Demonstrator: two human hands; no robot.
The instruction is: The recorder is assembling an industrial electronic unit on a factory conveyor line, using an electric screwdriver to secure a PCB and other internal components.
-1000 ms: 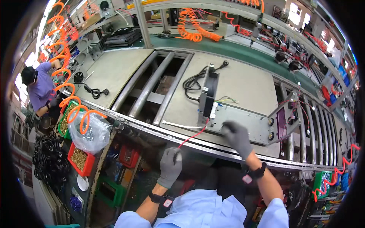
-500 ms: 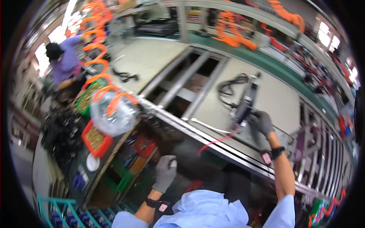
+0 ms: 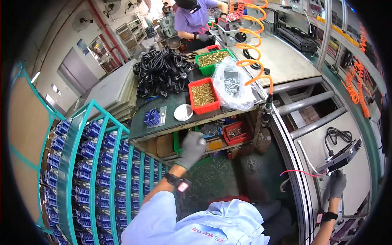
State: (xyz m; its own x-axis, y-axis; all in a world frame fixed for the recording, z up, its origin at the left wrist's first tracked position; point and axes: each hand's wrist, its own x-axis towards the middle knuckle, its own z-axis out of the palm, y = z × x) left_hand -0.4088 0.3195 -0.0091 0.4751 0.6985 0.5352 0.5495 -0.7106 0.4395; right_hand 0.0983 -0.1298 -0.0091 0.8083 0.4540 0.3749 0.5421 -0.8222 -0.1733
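My left hand [image 3: 192,149], in a grey glove, hangs in front of the workbench, its fingers curled. A pale spot shows at its fingertips; I cannot make out whether anything is inside. Over on the right, my right hand [image 3: 338,184], also gloved, has its fingers closed at the near end of a black box-shaped device [image 3: 343,157]. That device lies tilted on a pale board [image 3: 357,126]. A black power cord [image 3: 339,134] loops behind it, while a white wire [image 3: 306,157] and a red wire [image 3: 300,172] trail from its near end.
On the workbench [image 3: 163,118] stand a red bin [image 3: 203,96] and a green bin [image 3: 212,59] of brass-coloured parts, a clear bag [image 3: 234,87], a white dish [image 3: 183,112] and piled black cords [image 3: 163,71]. A teal rack [image 3: 96,163] of blue parts is left. A co-worker [image 3: 192,20] stands beyond.
The view has swung left, bringing the bench and rack fully in. My left hand has moved up and forward toward the bench; my right hand stays by the device.
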